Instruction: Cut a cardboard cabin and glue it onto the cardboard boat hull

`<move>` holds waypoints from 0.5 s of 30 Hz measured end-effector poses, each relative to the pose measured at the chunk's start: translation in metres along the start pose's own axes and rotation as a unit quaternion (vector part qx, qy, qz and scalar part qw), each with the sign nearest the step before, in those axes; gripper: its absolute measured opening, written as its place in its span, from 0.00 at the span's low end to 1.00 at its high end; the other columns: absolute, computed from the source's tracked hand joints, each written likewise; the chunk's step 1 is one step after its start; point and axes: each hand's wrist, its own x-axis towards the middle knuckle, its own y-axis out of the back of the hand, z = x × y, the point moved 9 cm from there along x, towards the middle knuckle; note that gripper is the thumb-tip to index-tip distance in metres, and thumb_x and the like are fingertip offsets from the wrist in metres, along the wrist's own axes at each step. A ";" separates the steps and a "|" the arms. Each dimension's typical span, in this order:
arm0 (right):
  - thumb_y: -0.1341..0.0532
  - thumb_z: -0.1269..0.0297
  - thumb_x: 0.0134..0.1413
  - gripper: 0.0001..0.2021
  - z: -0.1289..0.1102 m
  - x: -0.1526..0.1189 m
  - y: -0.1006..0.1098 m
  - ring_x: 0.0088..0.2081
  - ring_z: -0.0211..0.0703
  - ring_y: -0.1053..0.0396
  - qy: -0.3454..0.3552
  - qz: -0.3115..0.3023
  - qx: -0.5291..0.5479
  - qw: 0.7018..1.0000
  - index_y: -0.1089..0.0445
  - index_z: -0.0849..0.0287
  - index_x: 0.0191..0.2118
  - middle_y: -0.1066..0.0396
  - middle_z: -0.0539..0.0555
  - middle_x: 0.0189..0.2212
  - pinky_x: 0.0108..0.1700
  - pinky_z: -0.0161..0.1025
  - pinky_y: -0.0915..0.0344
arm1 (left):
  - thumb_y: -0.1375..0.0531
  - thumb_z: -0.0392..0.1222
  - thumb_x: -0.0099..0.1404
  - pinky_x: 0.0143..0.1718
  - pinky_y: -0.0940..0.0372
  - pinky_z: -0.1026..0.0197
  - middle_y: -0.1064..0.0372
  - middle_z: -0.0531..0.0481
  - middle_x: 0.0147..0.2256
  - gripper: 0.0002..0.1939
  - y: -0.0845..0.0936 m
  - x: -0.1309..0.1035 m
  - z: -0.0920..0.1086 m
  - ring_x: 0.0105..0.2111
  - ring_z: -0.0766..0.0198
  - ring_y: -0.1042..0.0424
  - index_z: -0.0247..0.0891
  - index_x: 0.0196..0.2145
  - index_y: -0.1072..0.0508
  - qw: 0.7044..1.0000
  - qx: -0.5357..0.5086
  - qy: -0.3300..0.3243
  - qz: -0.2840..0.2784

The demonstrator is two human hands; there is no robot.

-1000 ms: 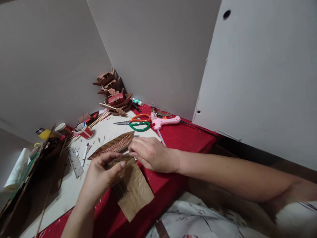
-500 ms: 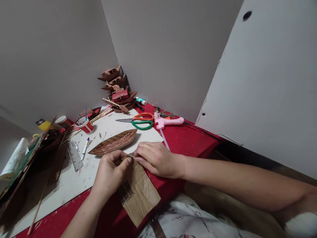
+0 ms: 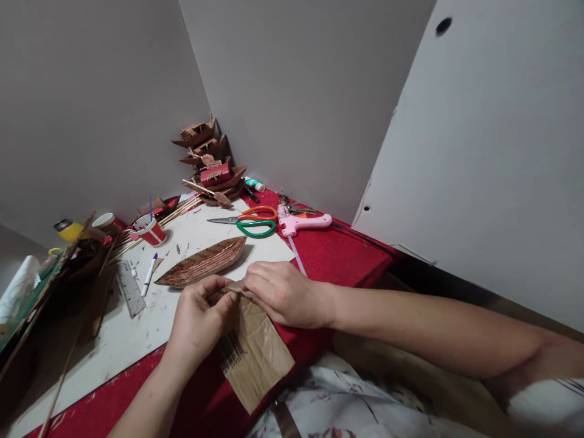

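Observation:
A creased piece of brown cardboard (image 3: 264,359) with a printed barcode hangs over the red table edge near my lap. My left hand (image 3: 201,313) pinches its upper left corner between thumb and fingers. At the top edge, my right hand (image 3: 285,295) grips it with curled fingers, close beside the left. The upper edge between the hands looks bent, partly hidden by the fingers. Just beyond lies a boat-shaped cardboard hull (image 3: 203,263) with reddish-brown strips inside, touched by neither hand.
Scissors (image 3: 249,222) with orange and green handles lie beside a pink glue gun (image 3: 303,224). Finished model boats (image 3: 214,176) are stacked in the corner. A paper cup (image 3: 149,231), a marker (image 3: 149,277) and a ruler (image 3: 131,289) are at left. Grey panels (image 3: 310,91) enclose the table.
The view has shifted slightly, so everything sits a little further left. Both hands keep their hold on the cardboard, with more of its top edge showing bent between the fingers.

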 end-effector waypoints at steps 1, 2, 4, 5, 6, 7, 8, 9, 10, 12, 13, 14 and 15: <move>0.50 0.74 0.61 0.08 -0.003 -0.002 -0.001 0.30 0.43 0.40 0.012 0.004 0.005 1.000 0.35 0.63 0.32 0.35 0.56 0.27 0.33 0.38 0.43 | 0.34 0.39 0.53 0.25 0.41 0.67 0.28 0.52 0.25 0.05 0.000 0.002 -0.003 0.24 0.66 0.36 0.36 0.28 0.23 1.000 -0.003 0.007 0.000; 0.50 0.74 0.61 0.09 -0.006 -0.004 -0.001 0.30 0.43 0.40 0.021 0.010 0.011 1.000 0.36 0.62 0.31 0.35 0.55 0.27 0.32 0.38 0.43 | 0.32 0.40 0.51 0.24 0.42 0.67 0.29 0.53 0.24 0.06 -0.001 0.003 -0.006 0.23 0.67 0.37 0.35 0.27 0.24 1.000 -0.008 0.017 0.000; 0.50 0.74 0.62 0.09 -0.003 -0.007 0.002 0.30 0.43 0.40 0.010 0.023 0.028 0.999 0.36 0.62 0.32 0.35 0.55 0.27 0.32 0.37 0.42 | 0.29 0.42 0.47 0.21 0.43 0.68 0.31 0.54 0.21 0.12 -0.001 0.005 -0.016 0.20 0.69 0.38 0.35 0.28 0.25 0.998 -0.042 0.056 0.001; 0.50 0.73 0.62 0.09 0.001 -0.008 0.005 0.30 0.43 0.40 -0.013 0.033 0.036 0.999 0.36 0.62 0.32 0.34 0.56 0.27 0.33 0.37 0.42 | 0.28 0.43 0.46 0.21 0.43 0.68 0.32 0.55 0.21 0.14 -0.002 0.006 -0.022 0.20 0.69 0.38 0.36 0.29 0.26 0.994 -0.070 0.080 -0.002; 0.50 0.73 0.63 0.09 0.008 -0.009 0.009 0.30 0.43 0.39 -0.040 0.044 0.044 0.997 0.36 0.62 0.33 0.34 0.56 0.27 0.33 0.37 0.41 | 0.28 0.45 0.45 0.21 0.42 0.68 0.32 0.56 0.20 0.17 -0.003 0.006 -0.027 0.19 0.70 0.38 0.36 0.29 0.27 0.990 -0.103 0.100 -0.005; 0.50 0.72 0.64 0.09 0.014 -0.010 0.013 0.30 0.42 0.39 -0.068 0.053 0.051 0.995 0.36 0.62 0.34 0.34 0.55 0.27 0.33 0.37 0.41 | 0.27 0.46 0.45 0.21 0.42 0.69 0.33 0.56 0.20 0.18 -0.006 0.005 -0.030 0.19 0.70 0.39 0.36 0.30 0.27 0.984 -0.135 0.116 -0.013; 0.50 0.71 0.64 0.08 0.020 -0.011 0.016 0.30 0.42 0.38 -0.092 0.060 0.056 0.992 0.36 0.62 0.34 0.34 0.55 0.27 0.33 0.37 0.41 | 0.27 0.47 0.46 0.21 0.42 0.69 0.34 0.56 0.20 0.19 -0.009 0.005 -0.032 0.19 0.71 0.39 0.35 0.30 0.27 0.979 -0.159 0.124 -0.022; 0.49 0.70 0.64 0.08 0.024 -0.011 0.019 0.30 0.41 0.38 -0.110 0.062 0.056 0.990 0.36 0.62 0.34 0.34 0.54 0.27 0.32 0.36 0.41 | 0.27 0.48 0.46 0.22 0.41 0.69 0.34 0.56 0.20 0.19 -0.011 0.004 -0.032 0.20 0.71 0.38 0.35 0.30 0.27 0.977 -0.174 0.122 -0.028; 0.48 0.69 0.64 0.08 0.026 -0.011 0.020 0.30 0.41 0.38 -0.120 0.059 0.051 0.990 0.36 0.62 0.34 0.34 0.54 0.28 0.32 0.36 0.41 | 0.27 0.48 0.46 0.23 0.40 0.69 0.33 0.56 0.21 0.18 -0.012 0.003 -0.031 0.21 0.71 0.38 0.34 0.30 0.26 0.977 -0.178 0.114 -0.030; 0.46 0.64 0.64 0.09 0.026 -0.009 0.020 0.31 0.42 0.37 -0.118 0.044 0.021 0.992 0.35 0.61 0.34 0.33 0.55 0.29 0.33 0.37 0.41 | 0.27 0.48 0.47 0.24 0.40 0.69 0.34 0.55 0.22 0.18 -0.014 0.002 -0.028 0.22 0.72 0.37 0.33 0.30 0.25 0.979 -0.174 0.098 -0.030; 0.45 0.63 0.64 0.09 0.024 -0.008 0.020 0.32 0.43 0.37 -0.109 0.039 0.001 0.993 0.34 0.61 0.34 0.33 0.55 0.29 0.34 0.37 0.41 | 0.27 0.47 0.47 0.24 0.40 0.69 0.34 0.56 0.22 0.18 -0.014 0.001 -0.028 0.22 0.72 0.37 0.33 0.30 0.25 0.980 -0.173 0.093 -0.028; 0.45 0.63 0.64 0.10 0.022 -0.006 0.020 0.32 0.44 0.37 -0.097 0.037 -0.020 0.994 0.33 0.61 0.33 0.33 0.55 0.30 0.34 0.37 0.41 | 0.27 0.47 0.47 0.24 0.40 0.69 0.35 0.56 0.22 0.17 -0.014 0.000 -0.027 0.22 0.72 0.37 0.33 0.30 0.25 0.980 -0.174 0.091 -0.023; 0.46 0.65 0.64 0.10 0.019 -0.004 0.020 0.33 0.44 0.37 -0.084 0.037 -0.037 0.995 0.32 0.62 0.33 0.32 0.56 0.30 0.34 0.38 0.41 | 0.27 0.47 0.47 0.24 0.40 0.69 0.35 0.57 0.22 0.18 -0.013 0.000 -0.028 0.22 0.72 0.37 0.33 0.30 0.25 0.980 -0.178 0.093 -0.013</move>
